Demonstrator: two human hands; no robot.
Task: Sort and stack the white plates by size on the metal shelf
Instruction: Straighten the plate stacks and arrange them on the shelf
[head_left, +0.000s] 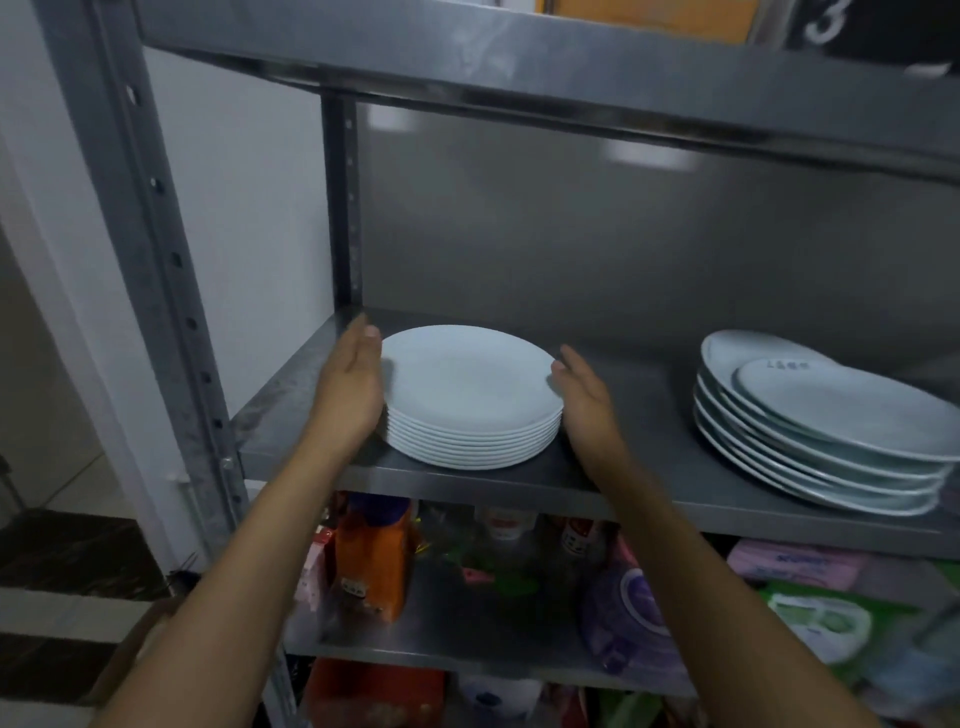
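A neat stack of several round white plates (470, 395) stands on the grey metal shelf (613, 483), toward its left end. My left hand (350, 387) lies flat against the stack's left side, fingers stretched out. My right hand (584, 397) is at the stack's right side, fingers straight, touching or nearly touching the rims. Neither hand is closed around a plate. At the shelf's right end sits a second pile of larger white plates (815, 462), and a smaller oval plate (847, 405) rests tilted on top of it.
The upper shelf board (519, 62) hangs low over the plates. A grey upright post (156, 249) frames the left side. The lower shelf holds an orange bottle (371, 561), a purple pack (631, 618) and green and pink packets (810, 613).
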